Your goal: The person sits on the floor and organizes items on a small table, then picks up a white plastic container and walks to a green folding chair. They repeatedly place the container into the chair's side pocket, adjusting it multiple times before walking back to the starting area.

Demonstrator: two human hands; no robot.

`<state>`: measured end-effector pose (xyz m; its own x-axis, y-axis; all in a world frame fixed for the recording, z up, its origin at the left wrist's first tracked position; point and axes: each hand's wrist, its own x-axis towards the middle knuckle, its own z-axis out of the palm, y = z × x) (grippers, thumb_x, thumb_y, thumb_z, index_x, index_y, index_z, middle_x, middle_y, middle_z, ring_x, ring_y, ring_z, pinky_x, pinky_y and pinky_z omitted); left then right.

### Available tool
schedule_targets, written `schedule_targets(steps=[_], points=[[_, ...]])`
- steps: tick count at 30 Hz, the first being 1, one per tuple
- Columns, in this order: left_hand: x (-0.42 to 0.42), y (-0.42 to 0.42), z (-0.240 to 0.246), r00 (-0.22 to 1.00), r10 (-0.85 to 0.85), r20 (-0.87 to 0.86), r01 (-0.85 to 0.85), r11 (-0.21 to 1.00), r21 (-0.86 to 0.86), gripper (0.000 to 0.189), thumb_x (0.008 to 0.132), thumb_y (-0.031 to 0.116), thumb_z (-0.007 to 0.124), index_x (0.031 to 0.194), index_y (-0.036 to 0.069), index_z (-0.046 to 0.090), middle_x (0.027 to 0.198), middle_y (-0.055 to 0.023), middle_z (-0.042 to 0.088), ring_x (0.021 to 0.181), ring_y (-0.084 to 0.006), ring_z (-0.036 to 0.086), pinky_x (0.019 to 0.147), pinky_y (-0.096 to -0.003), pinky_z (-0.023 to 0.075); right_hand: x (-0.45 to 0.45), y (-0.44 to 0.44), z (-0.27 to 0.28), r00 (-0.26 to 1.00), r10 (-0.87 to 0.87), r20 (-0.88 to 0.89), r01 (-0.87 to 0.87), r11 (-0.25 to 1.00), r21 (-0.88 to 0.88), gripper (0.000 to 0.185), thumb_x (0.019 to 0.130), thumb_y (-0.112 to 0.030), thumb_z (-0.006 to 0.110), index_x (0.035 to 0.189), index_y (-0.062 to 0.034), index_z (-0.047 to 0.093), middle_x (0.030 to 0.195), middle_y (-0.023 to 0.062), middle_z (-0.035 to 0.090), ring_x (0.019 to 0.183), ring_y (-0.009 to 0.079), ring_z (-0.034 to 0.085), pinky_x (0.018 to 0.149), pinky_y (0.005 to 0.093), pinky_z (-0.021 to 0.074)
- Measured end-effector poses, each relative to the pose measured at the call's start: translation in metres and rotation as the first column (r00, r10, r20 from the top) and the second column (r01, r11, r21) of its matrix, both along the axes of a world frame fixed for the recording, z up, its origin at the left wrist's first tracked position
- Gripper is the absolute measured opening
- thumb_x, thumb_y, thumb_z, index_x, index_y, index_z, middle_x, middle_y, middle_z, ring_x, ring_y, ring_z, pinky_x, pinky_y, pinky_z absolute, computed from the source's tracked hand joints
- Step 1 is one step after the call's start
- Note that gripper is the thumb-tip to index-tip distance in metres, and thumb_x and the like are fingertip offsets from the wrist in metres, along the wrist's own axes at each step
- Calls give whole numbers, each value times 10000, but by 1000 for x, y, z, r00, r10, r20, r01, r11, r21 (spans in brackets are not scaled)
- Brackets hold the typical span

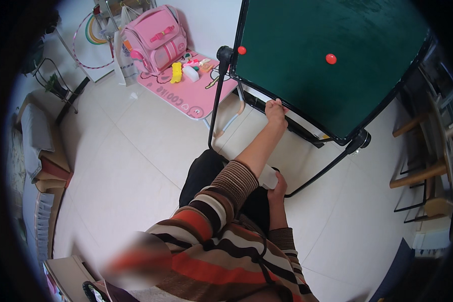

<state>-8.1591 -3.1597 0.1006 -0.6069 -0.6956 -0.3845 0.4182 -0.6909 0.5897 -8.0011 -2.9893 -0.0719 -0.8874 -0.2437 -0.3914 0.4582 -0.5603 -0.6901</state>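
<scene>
In front of me is a dark green chalkboard (317, 87) in a black frame, carried on black metal legs. Two red round magnets (331, 59) sit on its face. My left hand (276, 112) reaches to the board's lower edge, fingers curled together over the tray (304, 133) beneath it. Whether they pinch the edge or a small thing is hidden. Closer to my body, my right hand (278, 187) grips a white box-like object (268, 177), which my left sleeve partly covers.
Left of the board, a pink folding table (181, 94) bears a pink school backpack (160, 41), a yellow toy-like item (176, 73) and small pieces. A sofa (41, 151) stands at far left. Wooden chairs (419, 179) line the right side. Pale tiles (136, 158) cover the floor.
</scene>
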Motion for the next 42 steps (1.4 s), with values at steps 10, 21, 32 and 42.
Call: schedule_targets(steps=[10,21,32,42], points=[[10,0,2,998,-39,-57,41,999,31,134,966,142,566,874,120,472,724,9,497,584,-114,481,564,-278,488,4,3,-3,999,-5,-38,5,1000,-4,210,896,-183,575,979,-5,647,956,64,648,909,193,620,817,339,492],[21,0,8,992,-37,-117,33,999,-31,138,943,100,556,844,88,461,715,-8,494,599,-115,510,586,-283,507,3,5,-1,1000,10,-25,-11,999,-33,200,900,-173,581,987,-3,641,966,70,651,912,197,627,823,339,492],[15,-7,8,997,-83,-2,82,989,-125,154,869,110,586,801,102,448,692,-36,530,595,-150,545,593,-304,526,0,7,-6,1000,6,10,-5,1000,-28,234,902,-181,582,1058,-10,613,1022,89,659,967,236,637,864,375,507],[10,-7,7,998,-49,35,53,989,-138,210,860,86,595,776,86,403,661,-39,471,521,-147,498,519,-306,513,1,5,0,1000,23,-2,-23,999,-34,218,903,-182,580,1031,-11,625,1003,82,658,952,214,633,850,355,501]])
